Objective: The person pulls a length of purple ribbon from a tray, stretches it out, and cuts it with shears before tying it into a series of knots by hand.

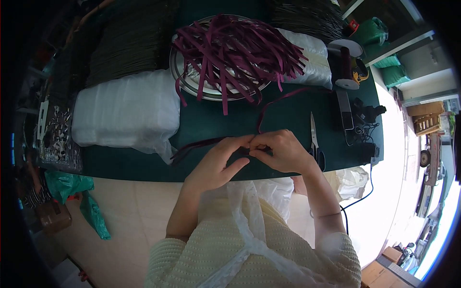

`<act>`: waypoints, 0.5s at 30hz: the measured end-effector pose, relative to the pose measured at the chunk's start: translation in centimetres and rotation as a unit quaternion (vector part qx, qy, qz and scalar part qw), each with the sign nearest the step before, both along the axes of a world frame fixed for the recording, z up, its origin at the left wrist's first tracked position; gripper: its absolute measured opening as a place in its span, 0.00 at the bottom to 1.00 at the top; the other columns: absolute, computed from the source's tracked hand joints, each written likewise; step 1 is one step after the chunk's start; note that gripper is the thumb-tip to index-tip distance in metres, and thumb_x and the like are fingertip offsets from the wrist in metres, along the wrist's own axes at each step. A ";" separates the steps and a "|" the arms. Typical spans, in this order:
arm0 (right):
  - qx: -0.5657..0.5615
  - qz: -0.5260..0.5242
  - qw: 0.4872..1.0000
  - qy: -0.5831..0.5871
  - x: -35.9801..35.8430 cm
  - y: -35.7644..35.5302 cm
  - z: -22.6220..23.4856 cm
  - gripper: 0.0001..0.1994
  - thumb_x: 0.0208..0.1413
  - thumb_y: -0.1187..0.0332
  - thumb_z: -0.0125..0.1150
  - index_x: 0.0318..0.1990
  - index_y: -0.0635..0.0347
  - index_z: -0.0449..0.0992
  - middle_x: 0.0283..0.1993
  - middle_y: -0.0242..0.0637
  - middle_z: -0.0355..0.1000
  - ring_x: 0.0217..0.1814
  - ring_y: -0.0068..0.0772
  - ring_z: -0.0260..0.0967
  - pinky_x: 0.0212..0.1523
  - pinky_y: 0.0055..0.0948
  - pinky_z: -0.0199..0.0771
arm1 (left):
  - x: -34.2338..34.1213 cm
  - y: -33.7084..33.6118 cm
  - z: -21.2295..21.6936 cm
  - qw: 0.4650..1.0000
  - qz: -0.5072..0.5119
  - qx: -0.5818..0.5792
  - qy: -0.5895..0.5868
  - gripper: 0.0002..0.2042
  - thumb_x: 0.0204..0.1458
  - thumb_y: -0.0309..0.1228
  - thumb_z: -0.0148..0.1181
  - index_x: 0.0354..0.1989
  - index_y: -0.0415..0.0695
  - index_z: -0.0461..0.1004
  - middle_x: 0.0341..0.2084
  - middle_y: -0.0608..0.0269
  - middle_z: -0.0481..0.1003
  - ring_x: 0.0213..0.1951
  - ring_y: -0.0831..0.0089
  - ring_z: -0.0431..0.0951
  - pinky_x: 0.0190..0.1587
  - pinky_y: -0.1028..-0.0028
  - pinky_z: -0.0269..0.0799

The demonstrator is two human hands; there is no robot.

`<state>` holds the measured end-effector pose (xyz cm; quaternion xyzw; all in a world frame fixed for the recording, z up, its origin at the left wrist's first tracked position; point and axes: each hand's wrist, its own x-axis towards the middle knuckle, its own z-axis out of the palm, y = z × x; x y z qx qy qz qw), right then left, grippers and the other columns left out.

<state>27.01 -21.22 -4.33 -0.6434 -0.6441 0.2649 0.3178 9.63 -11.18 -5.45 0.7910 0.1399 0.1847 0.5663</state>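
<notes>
A dark purple ribbon (264,113) comes across the green table from the right and curves down to my hands near the front edge. With bent fingers and thumb pressed together, my right hand (283,150) pinches it. My left hand (222,162) meets the right fingertips, its index finger along the ribbon and its thumb held apart. Dark ribbon lengths (197,144) stick out leftward from behind the left hand. Exactly how the fingertips grip is partly hidden. Scissors (314,137) with dark handles lie to the right of my right hand.
Beyond my hands, a round metal tray (175,72) bears a heap of cut purple ribbons (230,53). A plastic-wrapped white bundle (127,108) lies left, another (307,55) behind the tray's right side. Ribbon spools (346,67), a small black-and-silver box (345,110) and cables (367,132) occupy the right end.
</notes>
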 end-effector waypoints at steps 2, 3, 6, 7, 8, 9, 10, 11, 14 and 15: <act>-0.002 0.001 1.000 -0.001 0.3 -0.4 0.3 0.03 0.42 0.72 0.62 0.27 0.58 0.76 0.22 0.34 0.73 0.23 0.32 0.71 0.25 0.26 0.68 | 1.0 -0.2 -1.8 0.990 -0.054 -0.126 -0.016 0.16 0.51 0.28 0.55 0.48 0.38 0.65 0.31 0.58 0.72 0.33 0.69 0.73 0.40 0.74 0.68; -0.006 0.002 1.000 0.001 0.5 -0.6 0.3 0.04 0.41 0.73 0.63 0.27 0.59 0.77 0.22 0.34 0.73 0.21 0.28 0.70 0.24 0.22 0.68 | 1.1 -0.1 -2.1 0.990 -0.057 -0.126 -0.016 0.16 0.51 0.28 0.55 0.48 0.38 0.65 0.31 0.58 0.72 0.33 0.69 0.73 0.40 0.74 0.68; -0.033 -0.005 0.999 0.017 0.9 -1.1 0.1 0.04 0.40 0.73 0.63 0.27 0.59 0.77 0.21 0.33 0.72 0.21 0.28 0.70 0.24 0.23 0.68 | 1.4 0.1 -2.8 0.987 -0.104 -0.098 0.070 0.10 0.53 0.28 0.53 0.42 0.38 0.67 0.28 0.59 0.71 0.30 0.71 0.71 0.35 0.75 0.66; -0.032 -0.006 0.999 0.018 0.8 -1.2 -0.1 0.04 0.40 0.73 0.63 0.27 0.59 0.77 0.21 0.33 0.72 0.21 0.28 0.70 0.24 0.23 0.68 | 1.5 -0.2 -3.4 0.986 -0.110 -0.111 0.056 0.08 0.54 0.28 0.52 0.40 0.38 0.68 0.27 0.60 0.70 0.28 0.72 0.69 0.33 0.75 0.65; -0.026 -0.010 0.999 0.020 0.8 -1.1 -0.3 0.04 0.40 0.73 0.63 0.27 0.58 0.77 0.21 0.33 0.72 0.21 0.28 0.70 0.23 0.23 0.67 | 1.6 -0.4 -3.6 0.985 -0.116 -0.123 0.042 0.07 0.54 0.28 0.51 0.37 0.38 0.69 0.26 0.61 0.70 0.26 0.73 0.68 0.30 0.75 0.64; -0.019 -0.013 0.999 0.022 0.8 -1.1 -0.4 0.04 0.41 0.73 0.63 0.27 0.58 0.77 0.21 0.33 0.72 0.20 0.28 0.70 0.23 0.22 0.67 | 1.6 -0.5 -3.7 0.985 -0.116 -0.123 0.043 0.07 0.54 0.28 0.51 0.37 0.38 0.69 0.26 0.61 0.70 0.26 0.73 0.68 0.30 0.75 0.64; -0.019 -0.013 0.999 0.023 0.9 -1.0 -0.5 0.04 0.41 0.73 0.63 0.27 0.58 0.77 0.21 0.33 0.72 0.20 0.28 0.70 0.23 0.22 0.67 | 1.6 -0.6 -3.6 0.985 -0.100 -0.128 0.056 0.07 0.55 0.28 0.50 0.36 0.38 0.69 0.24 0.61 0.69 0.25 0.74 0.67 0.28 0.76 0.62; -0.020 -0.011 1.000 0.022 0.9 -1.0 -0.6 0.04 0.41 0.73 0.63 0.27 0.58 0.77 0.20 0.33 0.72 0.20 0.28 0.70 0.23 0.22 0.67 | 1.6 -0.6 -3.5 0.985 -0.085 -0.134 0.070 0.07 0.55 0.29 0.50 0.34 0.38 0.70 0.22 0.62 0.69 0.23 0.76 0.66 0.26 0.77 0.61; -0.036 -0.008 0.999 0.028 0.9 -0.9 -0.5 0.03 0.41 0.72 0.62 0.27 0.58 0.76 0.21 0.34 0.73 0.22 0.32 0.71 0.24 0.25 0.68 | 1.4 -0.4 -3.2 0.973 -0.099 -0.164 0.126 0.07 0.55 0.29 0.49 0.32 0.38 0.71 0.18 0.65 0.67 0.19 0.80 0.62 0.23 0.78 0.57; -0.051 -0.006 0.998 0.035 0.9 -0.9 -0.4 0.04 0.42 0.70 0.61 0.26 0.58 0.75 0.22 0.35 0.74 0.24 0.35 0.72 0.25 0.29 0.69 | 1.3 -0.4 -3.3 0.973 -0.099 -0.165 0.127 0.07 0.55 0.29 0.49 0.32 0.38 0.71 0.18 0.65 0.67 0.19 0.80 0.62 0.23 0.78 0.57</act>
